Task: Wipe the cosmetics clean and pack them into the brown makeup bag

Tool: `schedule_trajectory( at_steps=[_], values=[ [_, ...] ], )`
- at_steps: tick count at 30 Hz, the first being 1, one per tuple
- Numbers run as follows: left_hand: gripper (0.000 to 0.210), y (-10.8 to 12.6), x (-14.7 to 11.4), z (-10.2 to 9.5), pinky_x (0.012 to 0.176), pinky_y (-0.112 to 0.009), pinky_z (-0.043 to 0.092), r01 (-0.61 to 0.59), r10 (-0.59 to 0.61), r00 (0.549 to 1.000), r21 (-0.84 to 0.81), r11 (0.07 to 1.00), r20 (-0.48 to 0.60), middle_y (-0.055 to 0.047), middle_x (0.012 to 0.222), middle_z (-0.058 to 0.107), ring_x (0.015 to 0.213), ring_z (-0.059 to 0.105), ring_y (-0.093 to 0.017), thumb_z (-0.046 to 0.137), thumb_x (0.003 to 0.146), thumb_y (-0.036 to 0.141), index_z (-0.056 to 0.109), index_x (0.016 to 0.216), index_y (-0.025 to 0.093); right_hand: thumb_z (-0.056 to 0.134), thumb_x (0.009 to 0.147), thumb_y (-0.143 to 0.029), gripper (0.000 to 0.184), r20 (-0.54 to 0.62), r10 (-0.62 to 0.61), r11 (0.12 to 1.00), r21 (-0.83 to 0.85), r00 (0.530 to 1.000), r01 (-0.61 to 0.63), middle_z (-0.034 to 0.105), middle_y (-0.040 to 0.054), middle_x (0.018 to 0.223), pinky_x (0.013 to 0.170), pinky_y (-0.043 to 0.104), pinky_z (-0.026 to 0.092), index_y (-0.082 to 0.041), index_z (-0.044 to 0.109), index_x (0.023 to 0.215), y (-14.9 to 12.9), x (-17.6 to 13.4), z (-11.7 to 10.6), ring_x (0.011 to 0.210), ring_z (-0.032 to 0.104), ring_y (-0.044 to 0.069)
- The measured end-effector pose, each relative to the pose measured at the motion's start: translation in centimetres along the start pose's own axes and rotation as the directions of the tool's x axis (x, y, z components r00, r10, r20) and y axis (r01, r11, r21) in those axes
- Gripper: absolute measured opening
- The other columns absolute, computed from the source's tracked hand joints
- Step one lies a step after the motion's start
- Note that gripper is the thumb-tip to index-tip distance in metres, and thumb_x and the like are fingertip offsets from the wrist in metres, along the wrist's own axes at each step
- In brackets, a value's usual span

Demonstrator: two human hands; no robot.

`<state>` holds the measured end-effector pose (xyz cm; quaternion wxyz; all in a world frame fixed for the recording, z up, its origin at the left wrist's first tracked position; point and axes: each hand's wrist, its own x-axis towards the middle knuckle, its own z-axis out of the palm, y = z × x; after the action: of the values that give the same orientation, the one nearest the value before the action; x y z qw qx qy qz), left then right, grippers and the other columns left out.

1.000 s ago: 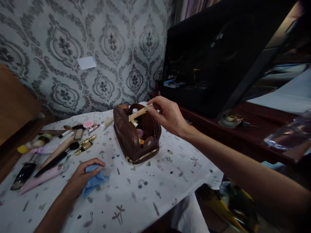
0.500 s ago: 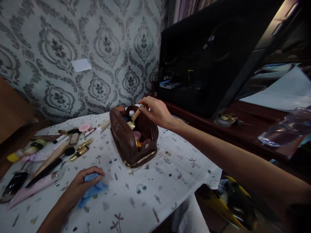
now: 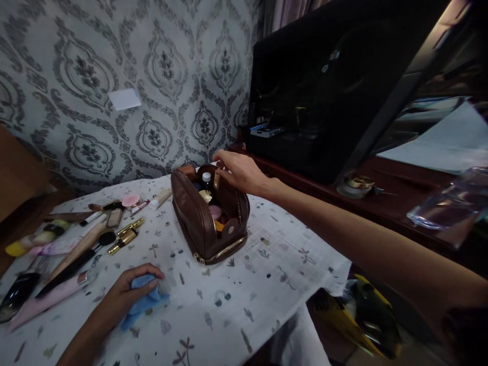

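Note:
My left hand [image 3: 129, 290] is closed around a crumpled blue cloth [image 3: 143, 300] resting on the patterned tablecloth. An open brown leather makeup bag [image 3: 196, 218] stands at the middle of the table, its gold zips undone. At its far rim is my right hand [image 3: 240, 170], fingers bent and thumb close to them. Below those fingertips a small beige tube [image 3: 216, 180] points down into the bag, its upper end partly hidden. Inside the bag are a white-capped dark bottle [image 3: 206, 178], a gold round item [image 3: 206, 196] and a pink round item [image 3: 215, 211].
Makeup brushes, tubes and bottles lie on the left, including gold lipsticks [image 3: 125, 236], a pink tube [image 3: 49, 300] and a pink compact [image 3: 131, 201]. A cream tube [image 3: 160, 199] lies beside the bag. A large black screen [image 3: 305, 112] stands at the right.
My right hand has lowered the beige tube deeper into the bag, and the tube now stands more upright. My left hand keeps the blue cloth in the same place.

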<state>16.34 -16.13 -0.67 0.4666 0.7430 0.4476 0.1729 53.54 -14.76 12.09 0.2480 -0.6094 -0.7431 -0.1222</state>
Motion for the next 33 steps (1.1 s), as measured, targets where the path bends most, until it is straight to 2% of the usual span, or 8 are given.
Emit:
schedule_trajectory(
  at_steps=[3, 7, 12, 24, 30, 33],
  values=[
    [0.038, -0.1, 0.0, 0.0, 0.077, -0.028, 0.049, -0.004, 0.004, 1.0, 0.002, 1.0, 0.001, -0.004, 0.087, 0.067, 0.085, 0.062, -0.023, 0.068, 0.078, 0.058, 0.074, 0.089, 0.022, 0.055, 0.091, -0.017, 0.021, 0.038, 0.024, 0.999, -0.038, 0.999, -0.023, 0.07, 0.0092, 0.105, 0.073, 0.03, 0.037, -0.017, 0.057, 0.112, 0.1, 0.0, 0.2, 0.096, 0.06, 0.023],
    [0.038, -0.5, 0.1, 0.0, 0.076, -0.028, 0.049, -0.009, 0.009, 1.0, -0.006, 1.0, 0.001, -0.004, 0.087, 0.067, 0.082, 0.061, -0.022, 0.067, 0.079, 0.058, 0.074, 0.09, 0.022, 0.06, 0.091, -0.021, 0.014, 0.034, 0.018, 0.999, -0.049, 0.999, -0.016, 0.07, 0.0086, 0.099, 0.073, 0.03, 0.036, -0.017, 0.061, 0.104, 0.2, 0.8, 0.6, 0.095, 0.058, 0.024],
    [0.04, -0.4, 0.1, -0.1, 0.083, -0.03, 0.05, 0.011, -0.011, 1.0, 0.015, 1.0, -0.007, -0.005, 0.093, 0.068, 0.093, 0.062, -0.026, 0.067, 0.077, 0.059, 0.074, 0.091, 0.022, 0.064, 0.087, -0.019, 0.011, 0.064, 0.005, 0.998, -0.07, 0.998, 0.0, 0.07, 0.0064, 0.094, 0.069, 0.029, 0.034, -0.019, 0.066, 0.098, 0.4, 2.0, 0.9, 0.094, 0.058, 0.023],
    [0.042, -0.6, 0.1, -0.1, 0.09, -0.035, 0.052, 0.022, -0.023, 1.0, 0.037, 0.999, 0.016, -0.006, 0.095, 0.07, 0.099, 0.063, -0.029, 0.066, 0.078, 0.062, 0.075, 0.092, 0.023, 0.066, 0.087, -0.022, 0.015, 0.162, -0.041, 0.972, -0.223, 0.986, 0.077, 0.073, 0.0085, 0.097, 0.075, 0.032, 0.034, -0.019, 0.07, 0.101, 0.1, 2.8, 0.7, 0.1, 0.058, 0.026],
    [0.039, -0.5, 0.1, 0.0, 0.085, -0.031, 0.051, -0.009, 0.008, 1.0, 0.042, 0.999, 0.026, -0.006, 0.095, 0.07, 0.095, 0.063, -0.026, 0.065, 0.081, 0.058, 0.074, 0.092, 0.022, 0.068, 0.085, -0.02, 0.013, 0.215, -0.074, 0.957, -0.259, 0.974, 0.13, 0.074, 0.0088, 0.098, 0.079, 0.034, 0.032, -0.019, 0.071, 0.097, -0.1, 2.9, 0.9, 0.105, 0.058, 0.028],
    [0.038, -0.5, 0.0, 0.0, 0.083, -0.03, 0.051, -0.019, 0.017, 0.999, 0.032, 0.999, 0.04, -0.005, 0.095, 0.069, 0.092, 0.063, -0.024, 0.065, 0.082, 0.057, 0.074, 0.094, 0.022, 0.066, 0.087, -0.02, 0.013, 0.206, -0.084, 0.96, -0.247, 0.975, 0.135, 0.074, 0.0081, 0.1, 0.08, 0.034, 0.032, -0.019, 0.071, 0.098, -0.2, 2.8, 0.4, 0.103, 0.058, 0.027]
  ],
)
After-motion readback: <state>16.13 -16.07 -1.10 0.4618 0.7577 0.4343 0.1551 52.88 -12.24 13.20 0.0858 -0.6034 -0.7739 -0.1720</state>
